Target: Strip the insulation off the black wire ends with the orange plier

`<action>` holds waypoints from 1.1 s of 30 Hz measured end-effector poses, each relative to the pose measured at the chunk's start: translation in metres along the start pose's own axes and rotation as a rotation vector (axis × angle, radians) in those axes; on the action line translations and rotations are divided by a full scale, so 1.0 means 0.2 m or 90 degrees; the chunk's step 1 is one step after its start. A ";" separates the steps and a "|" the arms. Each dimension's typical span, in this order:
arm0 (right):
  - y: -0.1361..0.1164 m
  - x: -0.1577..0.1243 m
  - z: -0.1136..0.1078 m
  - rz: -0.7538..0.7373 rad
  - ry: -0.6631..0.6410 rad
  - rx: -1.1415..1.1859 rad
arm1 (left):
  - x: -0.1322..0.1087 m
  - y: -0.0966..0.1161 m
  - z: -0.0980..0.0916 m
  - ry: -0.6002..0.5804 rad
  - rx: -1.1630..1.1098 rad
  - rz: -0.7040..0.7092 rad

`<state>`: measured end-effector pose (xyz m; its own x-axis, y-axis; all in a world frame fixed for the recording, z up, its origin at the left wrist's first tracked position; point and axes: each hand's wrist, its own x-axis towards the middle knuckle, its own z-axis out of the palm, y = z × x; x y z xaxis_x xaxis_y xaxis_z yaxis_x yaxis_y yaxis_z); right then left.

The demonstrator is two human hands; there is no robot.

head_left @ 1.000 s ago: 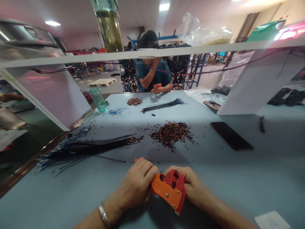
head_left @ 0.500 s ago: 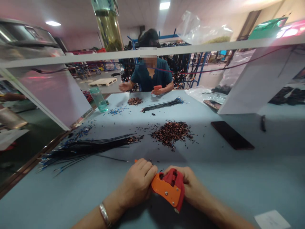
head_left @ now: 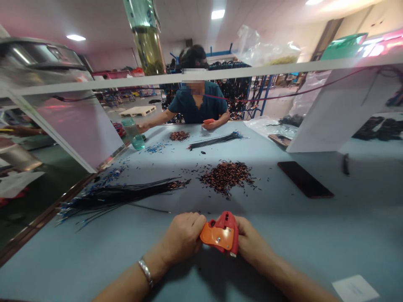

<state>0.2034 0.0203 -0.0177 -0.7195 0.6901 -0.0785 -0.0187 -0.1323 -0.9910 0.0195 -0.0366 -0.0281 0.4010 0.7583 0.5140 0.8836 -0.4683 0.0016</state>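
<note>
Just above the near part of the table I hold a red and orange wire stripper [head_left: 220, 237] in front of me. My left hand [head_left: 183, 233] is closed at its left end, fingers wrapped and the handles hidden. My right hand [head_left: 252, 240] grips the red head from the right side, its fingers mostly behind the tool. Beyond it lies a pile of short black and copper-coloured bits [head_left: 226, 177]. To the left rests a bundle of black wires [head_left: 126, 193] with blue ends, one wire sticking out toward my left hand.
A dark phone [head_left: 304, 179] lies to the right, a white paper [head_left: 355, 288] near the front. Across the table a co-worker [head_left: 198, 102] touches a green bottle [head_left: 134, 136]. A smaller wire bundle [head_left: 217, 140] lies before them. A white shelf [head_left: 226, 74] spans overhead.
The wire stripper has turned in my hands, and its head now sits higher and more level. Across the table, the co-worker's arm has stretched out to the green bottle.
</note>
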 end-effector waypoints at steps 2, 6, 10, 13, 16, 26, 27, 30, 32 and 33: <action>-0.02 0.00 0.00 0.026 -0.005 0.019 | 0.00 0.00 0.00 0.007 -0.008 -0.006; -0.02 0.01 0.01 0.029 -0.021 0.046 | 0.01 0.00 0.00 0.020 -0.027 -0.017; -0.01 0.02 -0.04 -0.012 -0.015 -0.004 | 0.03 -0.02 -0.02 0.037 -0.036 -0.052; -0.01 0.03 -0.11 -0.012 0.069 -0.125 | 0.03 -0.07 -0.04 0.078 -0.043 -0.143; -0.03 0.02 -0.16 -0.094 0.162 -0.306 | 0.01 -0.12 -0.05 0.103 -0.059 -0.227; -0.02 0.02 -0.26 -0.140 0.206 -0.445 | 0.00 -0.11 -0.03 0.097 -0.157 -0.325; -0.02 0.03 -0.27 -0.119 0.222 -0.425 | 0.01 -0.11 -0.02 0.091 -0.152 -0.331; -0.04 0.03 -0.28 -0.055 0.271 -0.333 | 0.01 -0.11 -0.01 0.065 -0.122 -0.353; -0.08 0.02 -0.26 -0.047 0.317 -0.271 | 0.01 -0.11 0.00 0.041 -0.096 -0.371; -0.11 0.02 -0.25 -0.057 0.335 -0.256 | 0.01 -0.11 0.00 0.027 -0.083 -0.380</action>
<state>0.2348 0.0617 -0.0012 -0.2904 0.9547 0.0647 0.2705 0.1467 -0.9515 0.0007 -0.0239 -0.0270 -0.1667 0.8892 0.4260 0.9146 -0.0219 0.4037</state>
